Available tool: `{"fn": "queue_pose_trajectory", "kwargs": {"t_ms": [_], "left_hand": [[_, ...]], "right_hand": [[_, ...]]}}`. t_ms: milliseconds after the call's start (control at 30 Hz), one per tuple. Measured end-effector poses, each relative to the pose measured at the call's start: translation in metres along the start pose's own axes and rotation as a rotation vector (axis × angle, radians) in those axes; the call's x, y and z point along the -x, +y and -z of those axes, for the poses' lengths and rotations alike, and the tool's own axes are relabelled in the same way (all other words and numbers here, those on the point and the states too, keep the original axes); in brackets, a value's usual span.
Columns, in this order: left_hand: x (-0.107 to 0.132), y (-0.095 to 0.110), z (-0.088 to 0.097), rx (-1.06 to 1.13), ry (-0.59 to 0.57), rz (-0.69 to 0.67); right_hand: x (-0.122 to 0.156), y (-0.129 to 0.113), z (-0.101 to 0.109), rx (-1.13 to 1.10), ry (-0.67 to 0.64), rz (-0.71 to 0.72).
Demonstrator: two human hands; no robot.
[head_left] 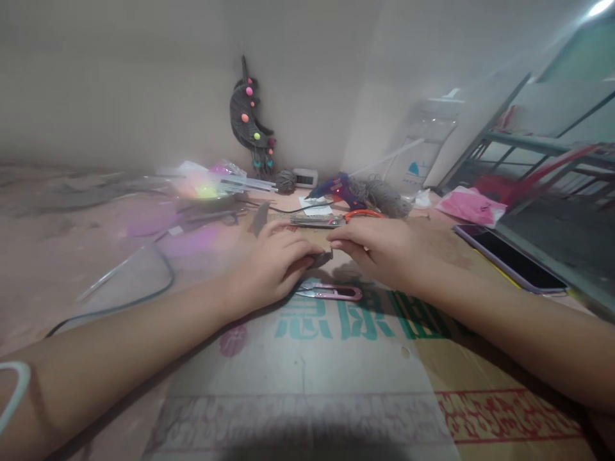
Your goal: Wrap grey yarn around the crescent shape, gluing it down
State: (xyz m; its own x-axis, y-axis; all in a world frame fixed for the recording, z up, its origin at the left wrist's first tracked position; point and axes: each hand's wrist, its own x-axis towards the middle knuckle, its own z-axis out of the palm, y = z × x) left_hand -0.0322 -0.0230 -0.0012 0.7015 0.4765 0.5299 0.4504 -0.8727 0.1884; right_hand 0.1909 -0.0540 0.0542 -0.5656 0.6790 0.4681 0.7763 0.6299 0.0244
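My left hand (283, 261) is closed, its thumb and fingers pinching a small dark grey piece (323, 258), perhaps fabric or wound yarn. Just to its right, my right hand (382, 246) has thumb and forefinger pressed together near the tip of that piece. Whatever lies between those fingertips is too small to make out. Pink-handled thread snips (336, 292) lie on the printed cardboard (307, 371) just below my hands. Beyond the fingers rest scissors (317, 221) with orange handles.
A grey crescent moon ornament (247, 118) with coloured balls leans against the wall. Along the back sit a glue gun (336, 187), grey yarn (384, 195) and a clear plastic bottle (420, 153). A phone (512, 259) lies at right, a dark cable (120, 304) at left.
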Motion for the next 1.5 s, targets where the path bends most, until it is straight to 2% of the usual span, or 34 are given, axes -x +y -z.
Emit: {"fn": "queue_pose_trajectory", "kwargs": {"t_ms": [133,333,500,733,833,1033,1233,1500], "left_hand": [[0.001,-0.002,-0.002,-0.005,-0.003,-0.042],[0.001,-0.003,-0.004,0.004,0.026,-0.088],[0.003,-0.004,-0.006,0.002,0.053,-0.105],[0.002,-0.003,-0.006,0.017,0.093,-0.063],[0.001,-0.001,-0.004,0.018,0.124,-0.047],[0.002,-0.002,-0.005,0.028,0.095,-0.06],[0.002,-0.003,-0.006,0.043,0.17,0.034],[0.001,-0.003,-0.003,-0.008,0.201,-0.019]], "right_hand": [[0.0,-0.001,-0.003,-0.083,0.011,-0.072],[0.002,0.014,-0.027,-0.258,0.143,-0.029],[0.004,0.017,-0.039,-0.316,0.102,-0.095],[0.007,0.017,-0.051,-0.343,0.062,-0.081],[0.009,0.017,-0.052,-0.349,0.047,-0.087],[0.009,0.018,-0.053,-0.363,0.054,-0.066],[0.008,0.018,-0.051,-0.365,0.299,0.002],[0.013,0.005,-0.036,-0.421,0.304,0.013]]}}
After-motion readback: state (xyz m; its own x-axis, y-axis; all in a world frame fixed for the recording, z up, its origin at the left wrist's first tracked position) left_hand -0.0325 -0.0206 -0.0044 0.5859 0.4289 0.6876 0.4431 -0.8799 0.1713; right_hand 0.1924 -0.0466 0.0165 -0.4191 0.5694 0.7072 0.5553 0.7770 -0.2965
